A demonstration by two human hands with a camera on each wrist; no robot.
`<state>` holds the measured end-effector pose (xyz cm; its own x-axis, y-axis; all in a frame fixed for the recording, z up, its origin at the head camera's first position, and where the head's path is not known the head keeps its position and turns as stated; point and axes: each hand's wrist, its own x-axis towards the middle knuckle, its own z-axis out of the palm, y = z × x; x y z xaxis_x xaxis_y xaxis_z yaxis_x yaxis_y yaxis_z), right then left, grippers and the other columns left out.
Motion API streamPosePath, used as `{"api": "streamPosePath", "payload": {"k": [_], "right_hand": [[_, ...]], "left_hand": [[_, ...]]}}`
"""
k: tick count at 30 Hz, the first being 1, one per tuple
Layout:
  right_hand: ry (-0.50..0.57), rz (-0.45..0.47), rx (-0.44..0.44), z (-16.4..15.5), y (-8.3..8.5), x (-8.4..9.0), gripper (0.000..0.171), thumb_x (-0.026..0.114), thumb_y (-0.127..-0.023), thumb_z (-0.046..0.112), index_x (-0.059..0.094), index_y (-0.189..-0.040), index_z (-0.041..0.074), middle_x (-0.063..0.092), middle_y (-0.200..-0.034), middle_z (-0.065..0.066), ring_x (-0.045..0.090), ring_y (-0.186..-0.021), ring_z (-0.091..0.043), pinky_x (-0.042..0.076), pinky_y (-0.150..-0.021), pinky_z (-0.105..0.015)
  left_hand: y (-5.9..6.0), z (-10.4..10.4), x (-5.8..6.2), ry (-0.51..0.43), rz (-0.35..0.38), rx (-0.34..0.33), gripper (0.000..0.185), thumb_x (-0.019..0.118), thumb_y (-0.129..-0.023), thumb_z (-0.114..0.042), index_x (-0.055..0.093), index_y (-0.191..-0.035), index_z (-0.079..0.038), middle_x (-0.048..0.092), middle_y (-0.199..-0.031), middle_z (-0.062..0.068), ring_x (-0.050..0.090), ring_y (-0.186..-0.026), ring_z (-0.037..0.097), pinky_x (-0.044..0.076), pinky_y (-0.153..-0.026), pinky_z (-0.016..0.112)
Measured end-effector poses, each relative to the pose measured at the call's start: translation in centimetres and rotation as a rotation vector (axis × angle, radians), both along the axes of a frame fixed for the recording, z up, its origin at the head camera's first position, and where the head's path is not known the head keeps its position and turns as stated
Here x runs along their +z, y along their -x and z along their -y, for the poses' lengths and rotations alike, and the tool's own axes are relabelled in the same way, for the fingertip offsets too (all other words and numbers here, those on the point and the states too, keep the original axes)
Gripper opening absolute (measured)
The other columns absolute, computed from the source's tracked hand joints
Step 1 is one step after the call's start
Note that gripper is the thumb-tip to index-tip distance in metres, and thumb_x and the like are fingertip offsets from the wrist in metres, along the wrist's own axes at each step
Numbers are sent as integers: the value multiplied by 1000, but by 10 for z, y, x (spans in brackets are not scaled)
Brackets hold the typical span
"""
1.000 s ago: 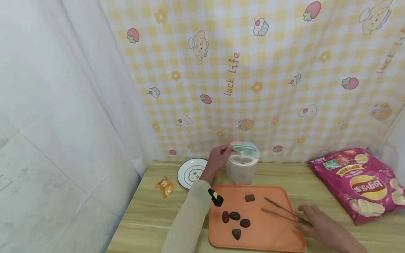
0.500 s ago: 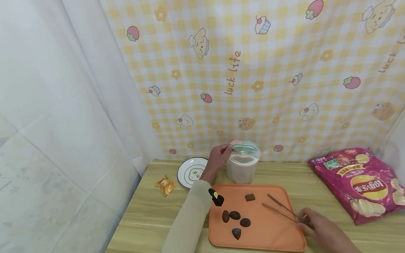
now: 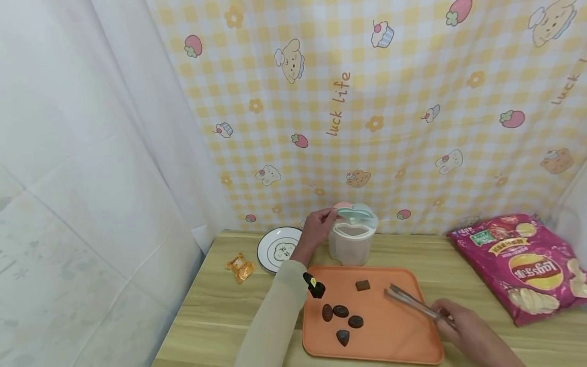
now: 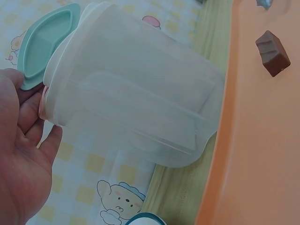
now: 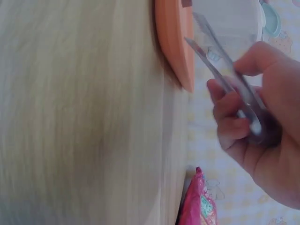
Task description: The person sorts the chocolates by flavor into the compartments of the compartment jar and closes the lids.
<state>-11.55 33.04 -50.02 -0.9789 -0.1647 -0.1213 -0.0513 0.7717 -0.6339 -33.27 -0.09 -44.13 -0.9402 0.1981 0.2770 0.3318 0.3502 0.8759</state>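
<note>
clearly the left hand (image 3: 316,229) is at the lid (image 3: 354,212) of the translucent container (image 3: 352,243), which stands on the table (image 3: 220,311) just behind the orange tray (image 3: 390,341). its grip is narrow: the fingertips (image 4: 33,101) pinch the edge where the green lid, with a pink part beside it, meets the container's rim, and the lid sits slightly lifted on that side, which fits a hand prising it up while the container stays planted. the left wrist view shows nothing clearly inside the container.

the right hand (image 3: 463,326) holds a pair of metal tongs (image 3: 412,302) by their joined end, its fingers (image 5: 229,129) curled round the two arms so that they lie close together. the tongs slant over the tray's right part with their tips pointing towards the middle, a sensible way to carry them low and ready above the food.

the chocolates lie well apart from that grip: a square chocolate piece (image 3: 362,285) near the tray's far edge, just left of the tong tips, and four rounded chocolates (image 3: 341,318) clustered on the tray's left part. none is touched by the tongs.

around them are a small plate (image 3: 277,248) left of the container, an orange wrapped snack (image 3: 239,267) further left, and a pink crisp bag (image 3: 523,265) at the right.
</note>
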Motion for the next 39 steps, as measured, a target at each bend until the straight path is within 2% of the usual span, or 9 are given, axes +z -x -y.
{"api": "streamPosePath", "payload": {"k": [5,9,12,17,21,24,27,34,39], "right_hand": [[-78,-129,-5,13,0,3,31,65,-103,20,66,-128,3,70,-105,-2,64,-89,-12,57,-75,-36],[-141,-226,-21,24,0,0,33,70,-100,30,70,-124,8,70,-107,0,65,-96,-20,57,-80,-47],[-165,-306,-35,30,1,-6,31,74,-98,33,73,-119,10,66,-97,7,60,-84,-10,55,-72,-39],[-107,-509,18,42,7,-15,25,84,-88,19,75,-110,11,58,-85,17,50,-69,4,48,-55,-25],[-99,-728,99,47,13,-20,34,89,-77,10,73,-107,13,58,-85,16,54,-70,7,47,-54,-17],[-134,-825,139,49,18,-21,41,92,-72,9,73,-108,14,61,-87,11,59,-72,4,48,-56,-14],[-171,-807,150,51,22,-19,40,92,-73,11,74,-108,14,63,-89,9,61,-73,2,50,-58,-18],[-240,-526,125,48,34,-8,24,83,-89,23,77,-112,17,64,-97,12,62,-81,-4,56,-67,-33],[-269,-541,160,43,40,-5,23,82,-89,20,78,-111,15,69,-100,9,67,-86,-11,58,-72,-36]], "left_hand": [[2,0,-2,-29,-9,-16,34,57,-107,-37,80,-113,-13,76,-105,-1,66,-104,13,53,-89,33],[4,0,-5,-35,-11,-14,34,58,-106,-39,81,-112,-15,76,-103,-3,64,-98,11,52,-85,31],[4,-1,-5,-23,-5,-10,32,58,-106,-39,81,-113,-17,74,-105,-5,62,-95,11,51,-84,30],[2,-1,-2,-10,11,-1,31,58,-106,-38,81,-110,-18,74,-105,-6,63,-101,11,51,-89,33],[3,-1,-2,-6,11,10,31,59,-105,-38,82,-109,-18,75,-106,-6,64,-105,12,52,-92,34],[4,-1,-4,-5,9,12,31,59,-105,-39,82,-110,-18,75,-107,-6,65,-106,12,52,-92,34],[4,-1,-5,-9,13,13,31,60,-105,-39,82,-112,-18,75,-108,-6,65,-107,12,53,-93,35],[3,-1,-6,-35,2,22,32,59,-105,-38,81,-112,-16,76,-103,-5,66,-104,13,53,-92,34],[-1,-1,-5,-75,11,2,34,59,-105,-39,81,-116,-15,76,-103,-4,67,-104,13,53,-92,35]]}}
